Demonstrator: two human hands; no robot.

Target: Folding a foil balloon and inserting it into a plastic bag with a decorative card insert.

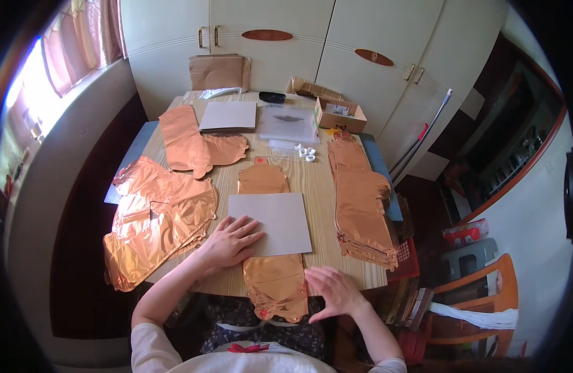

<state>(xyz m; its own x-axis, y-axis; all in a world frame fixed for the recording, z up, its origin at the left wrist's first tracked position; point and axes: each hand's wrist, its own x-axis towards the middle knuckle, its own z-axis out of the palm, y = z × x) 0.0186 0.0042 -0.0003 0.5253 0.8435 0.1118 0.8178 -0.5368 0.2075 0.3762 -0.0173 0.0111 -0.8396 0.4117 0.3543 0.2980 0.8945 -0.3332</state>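
My left hand [229,241] is flat, fingers spread, pinning the grey card [271,222] on the copper foil balloon [269,248] lying mid-table. My right hand [333,291] is open, grasping nothing, edge-on by the balloon's lower end, which overhangs the table [311,180] edge. Risks: slick foil lets the card skew; overhang could drag the balloon off; creases.

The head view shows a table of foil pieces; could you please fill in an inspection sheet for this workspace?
Surface: wooden table, largely covered.
Job's things: grey card sheet lying across a copper foil balloon.
Clutter: foil stack, loose foil pile, cardboard box, white rings.
Grippers: left hand flat on the card's edge; right hand open beside the balloon.
Cables: nothing seen.
Surroundings: cream wardrobes, wooden chair.
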